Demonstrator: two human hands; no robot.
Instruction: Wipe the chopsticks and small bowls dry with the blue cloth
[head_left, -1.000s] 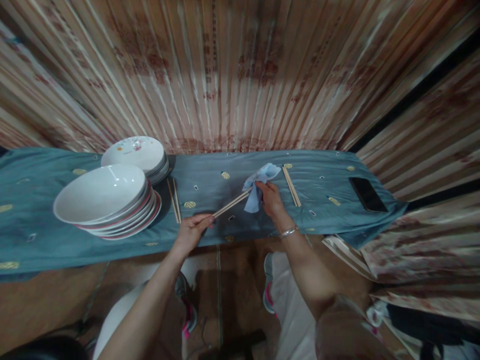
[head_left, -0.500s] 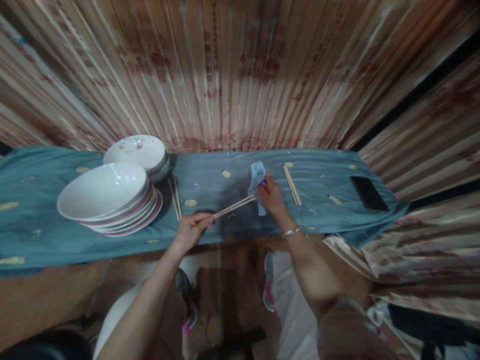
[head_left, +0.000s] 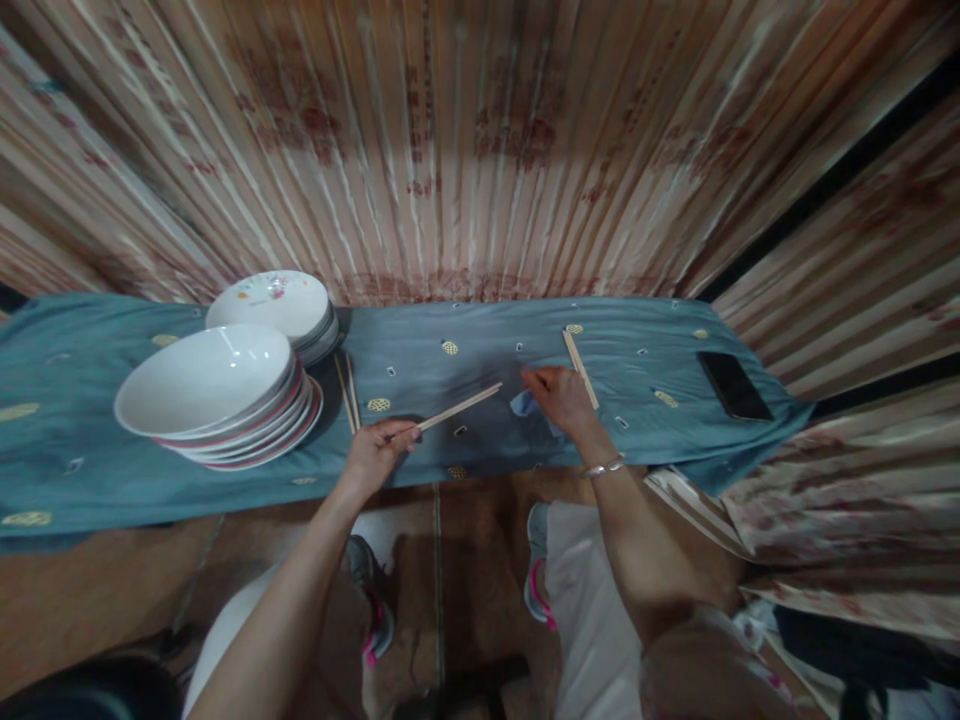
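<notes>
My left hand (head_left: 377, 455) is closed around one end of a pair of wooden chopsticks (head_left: 461, 406), which point up to the right above the cloth-covered table. Off the free tips, my right hand (head_left: 561, 396) is curled shut on a light-blue cloth (head_left: 524, 403); most of the cloth is hidden under the fingers and palm. Just left of my left hand lie two more chopsticks (head_left: 348, 390), spread slightly apart. Another pair of chopsticks (head_left: 581, 368) rests beyond my right hand, partly covered by it.
A stack of large white bowls (head_left: 217, 385) stands on the left, with a stack of flowered plates (head_left: 274, 305) behind it. A black phone (head_left: 733, 386) lies at the right end of the teal tablecloth (head_left: 420, 340). Pleated curtains (head_left: 465, 150) hang along the back.
My right hand has slid right and off the chopstick tips with the cloth, which now shows less. My left hand still holds the chopsticks in nearly the same place.
</notes>
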